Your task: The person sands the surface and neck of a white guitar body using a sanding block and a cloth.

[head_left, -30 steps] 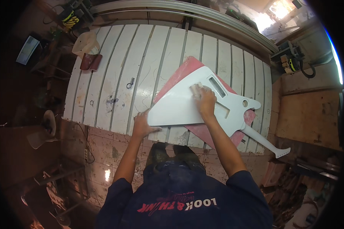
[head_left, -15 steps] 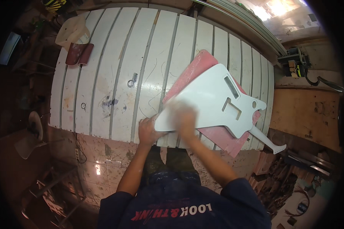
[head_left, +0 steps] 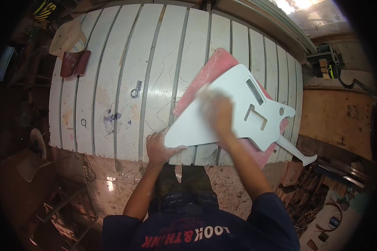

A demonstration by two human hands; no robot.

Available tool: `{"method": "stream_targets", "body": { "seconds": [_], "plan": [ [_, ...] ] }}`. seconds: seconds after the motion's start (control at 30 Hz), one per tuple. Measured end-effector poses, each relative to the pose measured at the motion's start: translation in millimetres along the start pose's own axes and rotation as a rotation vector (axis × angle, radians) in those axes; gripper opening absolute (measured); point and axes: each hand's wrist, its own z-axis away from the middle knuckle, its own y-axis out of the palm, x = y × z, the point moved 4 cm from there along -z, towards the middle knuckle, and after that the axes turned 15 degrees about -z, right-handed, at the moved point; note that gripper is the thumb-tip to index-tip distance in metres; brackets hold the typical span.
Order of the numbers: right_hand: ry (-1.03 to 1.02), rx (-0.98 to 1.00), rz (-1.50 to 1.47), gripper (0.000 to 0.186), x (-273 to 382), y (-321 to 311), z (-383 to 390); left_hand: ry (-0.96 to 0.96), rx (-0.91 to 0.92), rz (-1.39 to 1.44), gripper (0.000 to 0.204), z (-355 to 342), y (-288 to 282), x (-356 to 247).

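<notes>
The white guitar (head_left: 189,129) lies on a pink board (head_left: 211,69); its face looks evenly pale, but how much is done or left cannot be told. The left hand (head_left: 158,148) clasps its near-left corner; the right hand (head_left: 220,111) is blurred over the face — its grip unclear. Beside maroon rolls (head_left: 70,65) stands a tub (head_left: 63,38) — contents indistinct.

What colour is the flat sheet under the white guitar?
The sheet is pinkish red with pale dusty marks; the head view shows it best.
</notes>
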Motion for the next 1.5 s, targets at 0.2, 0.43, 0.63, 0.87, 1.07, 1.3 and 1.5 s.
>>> {"method": "stream_targets", "body": {
  "seconds": [0.2, 0.43, 0.63, 0.87, 1.07, 1.3, 1.5],
  "plan": [
    [0.081, -0.015, -0.157, 0.028, 47.0, 36.8, 46.1, -0.007, 0.085, -0.091, 0.097, 6.3, 9.0, 8.1],
    [0.133, -0.012, 0.028, 0.031, -13.3, 11.1, 8.5, 0.004, 0.023, -0.081, 0.097, 4.8, 7.5, -0.6],
    [-0.051, 0.021, -0.239, 0.033, 30.7, 16.9, 13.6, -0.024, 0.115, -0.125, 0.098, 6.8, 12.2, 6.8],
    [0.162, 0.036, -0.096, 0.032, 35.0, 27.6, 30.8, -0.03, 0.117, -0.11, 0.098, -1.4, 3.5, -3.2],
    [0.352, -0.092, 0.018, 0.022, -83.4, -33.1, -27.2, -0.039, 0.073, -0.081, 0.101, 4.5, 7.5, 1.0],
    [0.176, 0.005, -0.011, 0.02, -29.4, -1.5, -3.0, -0.055, 0.089, -0.095, 0.1, 4.5, 6.7, 3.8],
    [0.402, -0.275, 0.034, 0.022, -139.4, -64.9, -50.9, -0.041, 0.083, -0.056, 0.103, 0.3, 8.3, -1.4]
  ]
}}
